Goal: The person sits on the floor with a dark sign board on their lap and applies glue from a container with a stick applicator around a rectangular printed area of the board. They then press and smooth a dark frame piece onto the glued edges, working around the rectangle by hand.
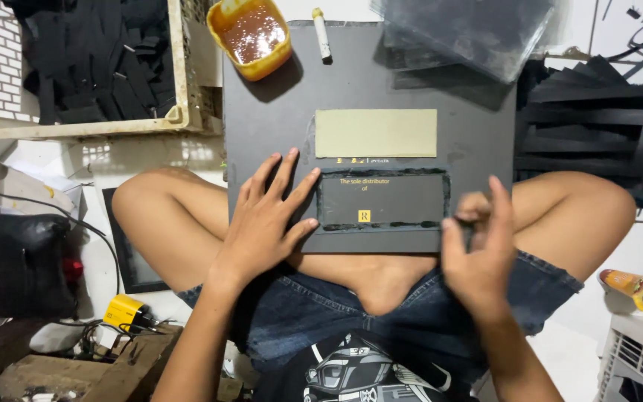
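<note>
The scene is evenly and fairly brightly lit from above, with soft light and no harsh contrast. The yellow tub (250, 37) of glue near the board's far left corner shows speckled glare on its wet surface and casts a short shadow onto the dark board (277, 112). The clear plastic sheets (470, 30) at the far right corner carry a dull sheen. The right hand (479, 246) is motion-blurred; the left hand (266, 219) is sharp. Straight lines bow slightly toward the picture's edges.

A dark grey board (277, 119) carries a pale olive strip (375, 133) and a black panel (382, 199) with gold print; far left, a yellow tub (251, 33) holds brown glue.
</note>
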